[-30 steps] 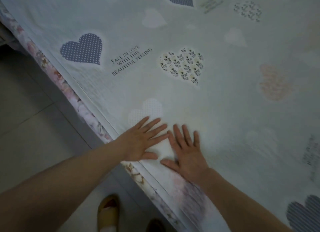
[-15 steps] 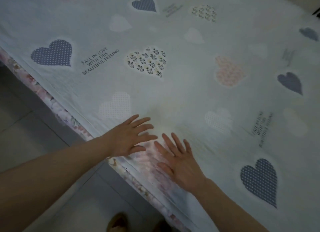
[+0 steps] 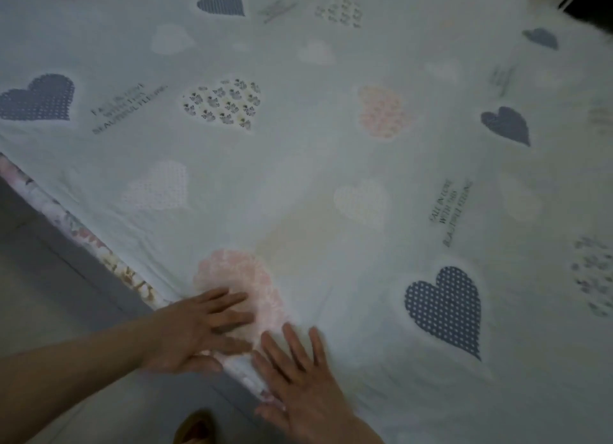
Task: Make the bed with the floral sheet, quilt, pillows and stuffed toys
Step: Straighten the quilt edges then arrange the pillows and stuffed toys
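step: smoothing the quilt (image 3: 298, 161) along the near side of the bed; looked like mid-task, cover spread but not yet finished off.
left hand (image 3: 195, 330): at 7 o'clock in frame, flat, palm down, fingers straight and spread, pressing the quilt beside its edge; fingertips lay on the pink heart (image 3: 238, 277). Gripped nothing.
right hand (image 3: 305, 387): at 6 o'clock, flat and spread too, palm on the quilt just beside the left hand, not touching it as far as the blur allowed. Gripped nothing.
quilt location: covered nearly the whole frame from 9 through 12 to 4 o'clock, lying flat, with faint creases near the hands.
floral sheet (image 3: 129, 271): only a narrow strip showed, under the quilt edge, running from 9 o'clock down to 6 o'clock.
pillows, toys: not in view.
next move (judgement): sweep both palms outward toward 12–2 o'clock to push creases off, light even pressure, then check that the quilt edge sits parallel to the sheet strip.
edges: quilt edge lay just inside the floral strip; the grey bed side (image 3: 66, 244) dropped below it to the floor (image 3: 33, 311). Pushing toward 8 o'clock would risk dragging the cover off the edge.
open room: wide flat quilt from 12 to 3 o'clock, nothing on it; dark gap (image 3: 590, 5) at 1 o'clock marked the far corner.
feet: slipper (image 3: 195, 428) at 6 o'clock, close to the bed side.
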Tool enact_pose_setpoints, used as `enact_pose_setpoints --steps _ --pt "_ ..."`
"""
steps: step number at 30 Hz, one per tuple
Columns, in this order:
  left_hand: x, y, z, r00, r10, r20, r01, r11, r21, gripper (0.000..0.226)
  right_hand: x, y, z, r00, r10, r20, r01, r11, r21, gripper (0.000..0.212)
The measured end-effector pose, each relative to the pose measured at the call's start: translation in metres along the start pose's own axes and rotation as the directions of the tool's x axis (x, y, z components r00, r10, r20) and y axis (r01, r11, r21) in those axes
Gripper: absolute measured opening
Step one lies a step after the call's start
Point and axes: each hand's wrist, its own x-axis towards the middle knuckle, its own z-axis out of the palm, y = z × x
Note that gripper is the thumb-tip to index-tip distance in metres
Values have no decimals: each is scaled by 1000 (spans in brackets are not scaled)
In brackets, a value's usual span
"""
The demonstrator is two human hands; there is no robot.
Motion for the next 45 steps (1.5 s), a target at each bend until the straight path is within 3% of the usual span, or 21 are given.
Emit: enact_pose_setpoints --steps 2,4,6,8,11,15,19,22,24,26,29,31,33,36,40,45 --pt "26 3 -19 994 -78 -81 73 995 -64 38 -1 20 -22 996 34 -81 -30 998 46 60" --pt "73 5 -33 974 -183 -134 180 983 -40 44 -4 64 -49 976 165 -141 -166 986 6 59" --pt "124 10 -35 952 -253 -170 264 963 49 57 -12 115 -73 956 270 -117 -278 959 -61 62" --pt "166 19 -22 954 -266 -135 283 951 125 69 -26 161 -78 969 247 -2 -246 964 -100 67" --pt "199 64 12 987 -149 -66 158 973 166 80 -71 185 -57 992 75 103 -62 991 -120 69" --pt "213 138 39 998 37 -41 -32 994 108 71 -163 178 -25 998 -62 -5 61 993 -106 56" --pt "201 180 53 981 194 -23 -185 960 209 60 -228 153 -2 976 -216 -40 205 960 -189 49" --pt "207 230 63 960 276 44 -276 913 302 44 -280 145 15 976 -193 100 215 920 -328 53" --pt "221 253 43 950 310 27 -307 918 250 32 -305 152 4 970 -196 146 233 922 -309 50" --pt "254 252 11 969 235 -74 -222 964 143 34 -309 176 -34 991 -124 50 130 980 -149 49" --pt "318 225 -10 967 -167 -193 195 971 136 68 -287 236 -83 980 166 -106 -176 979 -98 54" --pt "347 223 0 934 -337 -118 351 927 134 81 -279 269 -83 954 297 -37 -299 944 -139 60" --pt "358 241 31 935 -352 -35 354 925 136 90 -286 277 -62 953 299 48 -293 950 -108 66" --pt "352 284 68 948 -317 -14 317 940 123 98 -313 265 -34 980 195 31 -190 976 -109 70" --pt "331 333 77 985 -172 -3 171 978 123 97 -361 236 -26 1000 15 13 -15 998 -53 73" --pt "313 394 93 987 -161 -6 161 987 23 95 -414 214 -22 993 -41 112 47 998 -49 69"
